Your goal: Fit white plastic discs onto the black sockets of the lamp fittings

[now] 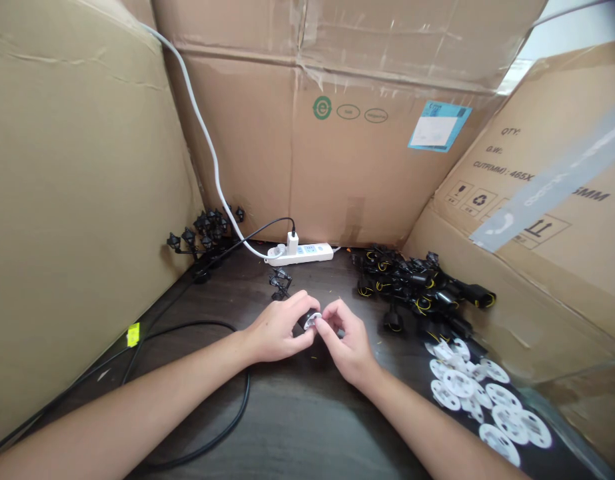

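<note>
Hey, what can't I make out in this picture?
Head view:
Black part: mostly hidden by the left hand and white disc.
Print on the blue label: too small and blurred.
Numbers on the right-side box: partly covered by tape.
Right forearm: cut off by the bottom edge.

Cardboard stands around the dark tabletop [307, 420]: a plain left panel [82, 200], a back panel [247, 133] with a green emblem [322, 108] and a blue-edged label [440, 127] whose print I can't quite make out, and a right panel [582, 267] reading "QTY:", crossed by grey tape [552, 187]. A white cable [202, 120] drops to a white power strip [317, 251] holding a white adapter [292, 243]. A black cord [212, 323] loops over the tabletop, a yellow tag [133, 335] off to the left.
</note>
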Tool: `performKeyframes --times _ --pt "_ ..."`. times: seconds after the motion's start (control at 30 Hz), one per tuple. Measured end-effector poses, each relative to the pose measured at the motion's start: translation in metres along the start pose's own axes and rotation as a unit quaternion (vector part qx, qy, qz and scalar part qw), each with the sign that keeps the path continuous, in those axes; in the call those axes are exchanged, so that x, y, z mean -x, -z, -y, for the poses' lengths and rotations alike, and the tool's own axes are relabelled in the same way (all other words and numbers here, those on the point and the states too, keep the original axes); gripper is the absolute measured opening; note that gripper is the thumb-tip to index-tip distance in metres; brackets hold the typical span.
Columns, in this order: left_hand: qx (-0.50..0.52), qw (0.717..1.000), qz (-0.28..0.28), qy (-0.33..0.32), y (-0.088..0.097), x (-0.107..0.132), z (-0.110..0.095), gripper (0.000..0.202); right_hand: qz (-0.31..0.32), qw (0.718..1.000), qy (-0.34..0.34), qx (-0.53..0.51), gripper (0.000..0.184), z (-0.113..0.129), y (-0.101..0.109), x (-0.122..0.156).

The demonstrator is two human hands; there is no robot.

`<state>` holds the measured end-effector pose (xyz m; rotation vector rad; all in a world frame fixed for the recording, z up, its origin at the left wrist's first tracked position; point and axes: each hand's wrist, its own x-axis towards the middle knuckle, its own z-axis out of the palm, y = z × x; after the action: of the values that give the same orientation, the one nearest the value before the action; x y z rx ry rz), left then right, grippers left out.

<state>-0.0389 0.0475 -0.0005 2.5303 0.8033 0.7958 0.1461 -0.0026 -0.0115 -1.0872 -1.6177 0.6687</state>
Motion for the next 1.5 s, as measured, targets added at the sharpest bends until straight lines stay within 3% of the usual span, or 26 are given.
performKeyframes --times 0.9,1.23,1.5 --pt "-0.006 1.000 0.016 -0.011 -0.0001 -0.0008 -0.0023 0.022 0.031 0.999 -0.007 -0.011 0.015 -0.0020 -0.0006 0.0009" --pt "-0.005 1.000 0.008 -0.005 -0.0011 -0.0005 0.0002 0.022 -0.024 0.997 0.048 0.052 0.010 -0.0023 -0.0022 0.0016" --pt "-0.005 1.000 0.008 0.002 0.0012 -0.0011 -0.0010 0.019 -0.024 0.997 0.048 0.046 0.014 -0.0038 -0.0034 -0.0002"
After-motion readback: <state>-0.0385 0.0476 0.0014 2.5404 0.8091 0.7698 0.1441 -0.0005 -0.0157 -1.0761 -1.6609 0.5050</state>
